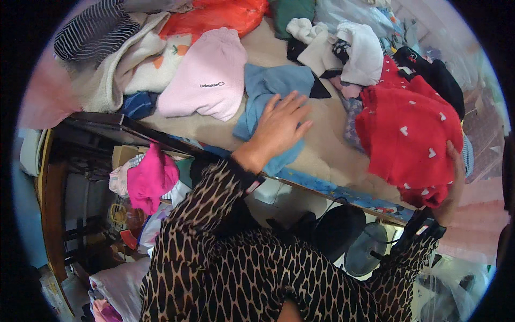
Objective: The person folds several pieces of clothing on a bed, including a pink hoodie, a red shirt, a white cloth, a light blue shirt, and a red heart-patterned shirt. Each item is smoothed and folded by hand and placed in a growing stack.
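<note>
My left hand (281, 126) lies flat on a blue garment (277, 78), fingers spread, palm down. The garment is rumpled and hangs partly over the front edge of the bed. At the right, my right hand (454, 185) holds a red garment with white hearts (406, 124) by its right side; some of its fingers are hidden by the cloth. Between the two hands shows the beige bed surface (330, 149). A folded pink garment (209, 76) with printed writing lies left of the blue one.
White garments (362, 52) and a black garment (438, 76) lie behind the red one. At the back left are a cream garment (112, 76), a striped one (94, 34) and a red bag (225, 16). Bright pink cloth (151, 179) tops a box below. A black fan (364, 249) stands under the edge.
</note>
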`<state>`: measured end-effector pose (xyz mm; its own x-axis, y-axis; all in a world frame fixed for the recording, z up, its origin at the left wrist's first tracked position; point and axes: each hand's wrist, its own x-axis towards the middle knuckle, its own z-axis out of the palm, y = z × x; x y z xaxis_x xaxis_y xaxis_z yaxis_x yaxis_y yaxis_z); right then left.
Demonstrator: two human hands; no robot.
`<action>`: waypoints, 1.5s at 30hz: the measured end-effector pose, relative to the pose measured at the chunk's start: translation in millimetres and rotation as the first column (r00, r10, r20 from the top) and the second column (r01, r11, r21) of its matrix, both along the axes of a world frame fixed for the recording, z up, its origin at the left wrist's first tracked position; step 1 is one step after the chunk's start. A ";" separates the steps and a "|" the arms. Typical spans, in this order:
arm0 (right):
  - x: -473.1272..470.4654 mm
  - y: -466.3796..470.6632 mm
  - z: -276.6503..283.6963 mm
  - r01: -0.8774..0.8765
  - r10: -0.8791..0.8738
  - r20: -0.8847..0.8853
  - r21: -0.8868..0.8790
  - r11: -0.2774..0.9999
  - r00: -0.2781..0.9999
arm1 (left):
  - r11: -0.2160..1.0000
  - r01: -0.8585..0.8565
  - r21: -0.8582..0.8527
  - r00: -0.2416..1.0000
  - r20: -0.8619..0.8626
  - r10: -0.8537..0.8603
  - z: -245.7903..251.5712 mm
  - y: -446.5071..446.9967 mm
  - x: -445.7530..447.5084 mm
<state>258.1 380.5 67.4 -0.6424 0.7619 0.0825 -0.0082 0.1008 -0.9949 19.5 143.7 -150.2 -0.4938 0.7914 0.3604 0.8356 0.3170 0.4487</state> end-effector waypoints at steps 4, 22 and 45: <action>-34.1 4.4 28.4 0.057 -0.075 0.065 0.243 0.968 0.995 | 0.999 -0.045 -0.010 0.996 -0.078 0.044 -6.9 -44.6 23.0; -252.1 -92.2 -91.2 -0.789 0.513 0.604 0.525 0.320 0.610 | 0.988 -0.061 0.142 0.991 0.127 0.043 -10.1 -51.4 42.1; -151.9 -45.9 -174.9 -0.480 0.450 -0.166 -0.273 0.834 0.877 | 0.972 -0.139 0.187 0.776 0.631 -0.011 -4.9 -103.2 68.5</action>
<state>106.3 334.6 -107.5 -0.9277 0.3727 -0.0227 -0.0715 -0.2370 -0.9689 87.9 40.5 -155.1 -0.7150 0.6907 0.1082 0.3281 0.1948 0.9244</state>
